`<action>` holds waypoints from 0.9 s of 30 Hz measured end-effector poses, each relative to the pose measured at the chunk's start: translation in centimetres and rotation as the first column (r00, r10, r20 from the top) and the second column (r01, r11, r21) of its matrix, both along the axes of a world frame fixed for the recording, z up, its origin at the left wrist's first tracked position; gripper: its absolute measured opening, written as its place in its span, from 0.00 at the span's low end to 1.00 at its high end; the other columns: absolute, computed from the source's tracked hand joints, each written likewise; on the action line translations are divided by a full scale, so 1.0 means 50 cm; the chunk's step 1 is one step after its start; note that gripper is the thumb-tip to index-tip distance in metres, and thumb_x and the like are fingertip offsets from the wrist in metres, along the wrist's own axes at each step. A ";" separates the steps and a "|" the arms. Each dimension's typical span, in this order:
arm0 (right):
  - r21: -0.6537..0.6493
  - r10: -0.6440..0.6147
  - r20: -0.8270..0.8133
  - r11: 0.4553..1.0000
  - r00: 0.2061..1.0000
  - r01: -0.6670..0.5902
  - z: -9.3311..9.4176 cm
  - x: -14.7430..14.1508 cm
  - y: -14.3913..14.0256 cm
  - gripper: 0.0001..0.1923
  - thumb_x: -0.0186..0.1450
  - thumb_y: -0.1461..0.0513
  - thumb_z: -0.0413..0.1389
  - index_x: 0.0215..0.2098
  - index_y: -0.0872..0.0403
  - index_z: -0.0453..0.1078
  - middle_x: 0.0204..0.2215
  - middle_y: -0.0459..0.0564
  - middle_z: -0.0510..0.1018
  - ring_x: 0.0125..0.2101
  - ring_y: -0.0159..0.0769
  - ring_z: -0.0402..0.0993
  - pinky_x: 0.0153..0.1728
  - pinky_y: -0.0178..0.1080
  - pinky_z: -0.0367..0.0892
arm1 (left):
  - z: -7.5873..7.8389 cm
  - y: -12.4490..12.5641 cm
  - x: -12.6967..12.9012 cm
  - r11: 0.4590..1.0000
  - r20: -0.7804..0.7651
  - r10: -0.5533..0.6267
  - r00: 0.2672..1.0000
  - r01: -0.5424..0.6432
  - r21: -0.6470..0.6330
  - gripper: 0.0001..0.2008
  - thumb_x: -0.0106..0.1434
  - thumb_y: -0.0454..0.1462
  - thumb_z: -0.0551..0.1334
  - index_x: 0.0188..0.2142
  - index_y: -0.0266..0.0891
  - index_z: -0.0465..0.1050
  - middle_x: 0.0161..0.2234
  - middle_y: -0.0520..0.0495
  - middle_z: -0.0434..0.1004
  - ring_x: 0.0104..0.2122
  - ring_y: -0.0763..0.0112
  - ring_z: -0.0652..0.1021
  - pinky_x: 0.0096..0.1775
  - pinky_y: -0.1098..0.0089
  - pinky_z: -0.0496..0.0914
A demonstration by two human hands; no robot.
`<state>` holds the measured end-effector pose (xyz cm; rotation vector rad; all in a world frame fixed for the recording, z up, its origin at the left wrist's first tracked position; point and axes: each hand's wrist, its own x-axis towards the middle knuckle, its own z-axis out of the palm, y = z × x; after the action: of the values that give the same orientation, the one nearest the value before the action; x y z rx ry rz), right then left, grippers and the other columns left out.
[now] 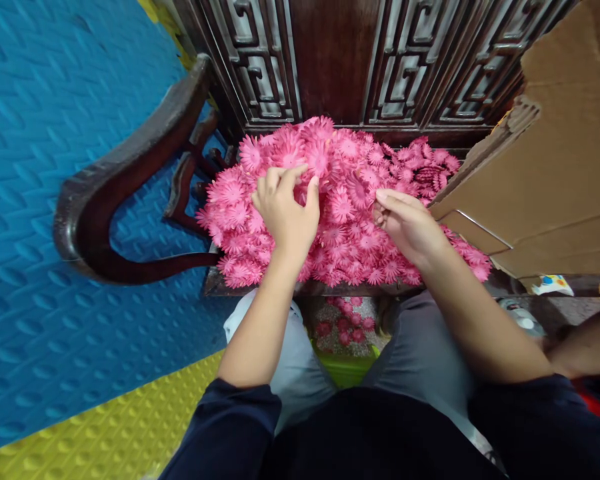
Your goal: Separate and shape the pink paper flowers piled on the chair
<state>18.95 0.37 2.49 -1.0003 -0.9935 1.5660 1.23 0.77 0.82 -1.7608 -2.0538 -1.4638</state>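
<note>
A broad heap of pink artificial flower heads [240, 217] covers the dark wooden seat [310, 289]. Over the left half of the heap is my left hand [290, 210], thumb and index finger apart in a curve. A flower head [318, 157] shows just beyond those fingertips; I see no grip on it. To the right, my right hand [407, 227] has its thumb and index finger pinched together. Close to that pinch lies a darker pink flower head [359, 191], its underside or shaded face showing. Whatever the pinch holds is too small to make out.
A curved wooden armrest [87, 220] stands left, above blue mats [25, 200]. Carved wooden panels [335, 60] rise behind. A large cardboard box [560, 160] crowds the right side. Loose flowers [350, 323] lie on the floor below. Another person's arm [587, 340] is at the right edge.
</note>
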 end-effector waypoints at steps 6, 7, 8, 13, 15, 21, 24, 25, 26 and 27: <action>-0.019 0.027 0.001 0.999 1.000 -0.027 0.002 -0.004 -0.001 0.07 0.51 0.59 0.63 0.21 0.53 0.71 0.18 0.42 0.64 0.21 0.24 0.56 0.25 0.34 0.51 | 0.013 -0.025 0.036 0.976 -0.071 -0.163 0.984 0.172 0.135 0.09 0.61 0.43 0.58 0.31 0.42 0.73 0.31 0.48 0.73 0.36 0.65 0.71 0.43 0.62 0.59; -0.028 0.032 -0.008 0.999 0.999 -0.032 0.003 -0.004 -0.001 0.06 0.51 0.59 0.63 0.22 0.53 0.72 0.18 0.41 0.65 0.21 0.24 0.56 0.25 0.34 0.51 | 0.013 -0.029 0.044 0.965 -0.094 -0.204 0.974 0.217 0.149 0.09 0.61 0.44 0.59 0.30 0.42 0.73 0.29 0.49 0.73 0.35 0.66 0.71 0.41 0.63 0.60; -0.033 0.039 -0.018 0.999 0.999 -0.040 0.004 -0.005 -0.002 0.06 0.51 0.60 0.63 0.22 0.53 0.72 0.19 0.41 0.65 0.21 0.24 0.56 0.25 0.33 0.51 | 0.012 -0.033 0.051 0.954 -0.107 -0.243 0.964 0.258 0.153 0.10 0.60 0.44 0.59 0.29 0.42 0.73 0.27 0.50 0.73 0.33 0.67 0.71 0.40 0.64 0.60; -0.027 0.056 -0.028 0.998 0.998 -0.057 0.006 -0.004 -0.003 0.03 0.51 0.61 0.62 0.24 0.52 0.75 0.21 0.41 0.69 0.22 0.23 0.57 0.25 0.33 0.52 | 0.008 -0.038 0.072 0.922 0.035 -0.371 0.928 0.364 0.128 0.09 0.57 0.44 0.63 0.27 0.42 0.74 0.25 0.52 0.72 0.30 0.71 0.71 0.38 0.66 0.62; -0.017 0.061 -0.008 0.998 0.998 -0.061 0.005 -0.003 -0.002 0.03 0.51 0.61 0.62 0.24 0.52 0.75 0.21 0.41 0.71 0.22 0.23 0.58 0.26 0.33 0.52 | 0.007 -0.037 0.072 0.911 0.121 -0.408 0.905 0.394 0.126 0.10 0.56 0.44 0.64 0.26 0.41 0.74 0.24 0.52 0.70 0.29 0.73 0.70 0.37 0.68 0.63; 0.041 0.051 0.025 0.998 0.998 -0.052 -0.003 -0.002 0.000 0.03 0.50 0.62 0.62 0.25 0.51 0.77 0.21 0.41 0.73 0.24 0.24 0.60 0.28 0.32 0.55 | 0.006 -0.031 0.070 0.875 0.278 -0.484 0.830 0.459 0.152 0.07 0.54 0.40 0.67 0.25 0.40 0.73 0.22 0.54 0.66 0.27 0.76 0.69 0.33 0.73 0.65; 0.047 0.054 0.038 0.997 0.998 -0.056 -0.003 -0.001 0.000 0.03 0.51 0.61 0.62 0.25 0.51 0.77 0.21 0.41 0.71 0.24 0.24 0.60 0.28 0.33 0.54 | 0.007 -0.029 0.071 0.869 0.314 -0.494 0.811 0.471 0.151 0.06 0.54 0.37 0.66 0.25 0.39 0.73 0.22 0.54 0.66 0.26 0.77 0.68 0.33 0.74 0.65; 0.051 0.053 0.044 0.997 0.998 -0.055 -0.002 0.000 -0.001 0.03 0.51 0.61 0.62 0.25 0.52 0.76 0.21 0.41 0.71 0.24 0.24 0.59 0.28 0.33 0.54 | 0.008 -0.029 0.072 0.868 0.325 -0.495 0.806 0.475 0.144 0.05 0.55 0.37 0.66 0.25 0.39 0.72 0.22 0.55 0.65 0.26 0.77 0.68 0.32 0.74 0.65; 0.056 0.051 0.049 0.997 0.997 -0.054 -0.002 0.001 -0.001 0.04 0.51 0.60 0.62 0.25 0.52 0.76 0.21 0.41 0.70 0.24 0.24 0.59 0.28 0.33 0.54 | 0.008 -0.028 0.072 0.867 0.335 -0.496 0.801 0.481 0.135 0.05 0.55 0.36 0.66 0.25 0.39 0.72 0.22 0.55 0.65 0.26 0.77 0.68 0.32 0.74 0.64; 0.062 0.053 0.054 0.997 0.997 -0.056 -0.001 0.001 0.000 0.04 0.51 0.60 0.62 0.25 0.52 0.75 0.20 0.41 0.69 0.23 0.24 0.58 0.28 0.33 0.54 | 0.008 -0.028 0.072 0.864 0.346 -0.498 0.795 0.487 0.125 0.05 0.56 0.36 0.65 0.25 0.39 0.72 0.22 0.55 0.64 0.26 0.77 0.68 0.32 0.74 0.64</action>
<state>19.02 0.36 2.43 -0.9823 -1.1084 1.5496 4.86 -0.62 1.21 -2.2815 -1.7572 -2.0965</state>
